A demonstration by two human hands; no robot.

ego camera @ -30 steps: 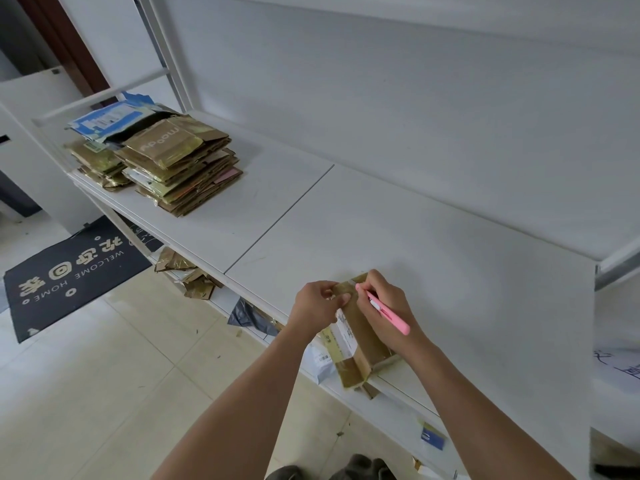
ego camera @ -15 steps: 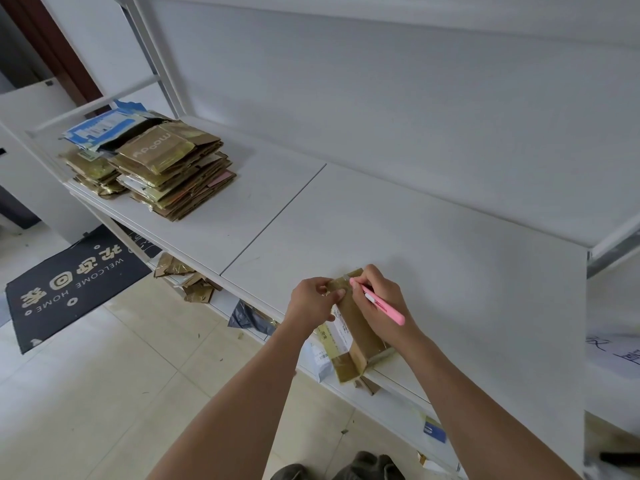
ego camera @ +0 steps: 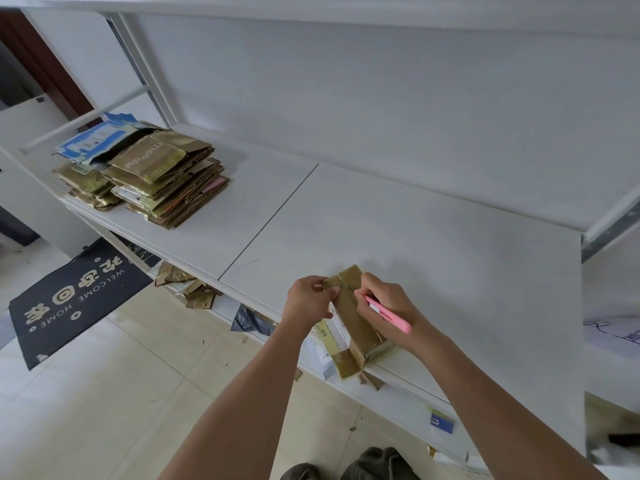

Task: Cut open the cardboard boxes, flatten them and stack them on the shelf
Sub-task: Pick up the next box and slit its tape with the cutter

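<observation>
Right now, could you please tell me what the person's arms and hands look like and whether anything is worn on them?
Both forearms are bare. No sleeves, gloves, watch or rings show on the left hand or the right hand.

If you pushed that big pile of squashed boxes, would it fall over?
Probably not. The stack of flattened boxes sits low and wide on the shelf, so it likely won't tip. Its pieces lie uneven and look glossy, so top ones may slide.
</observation>
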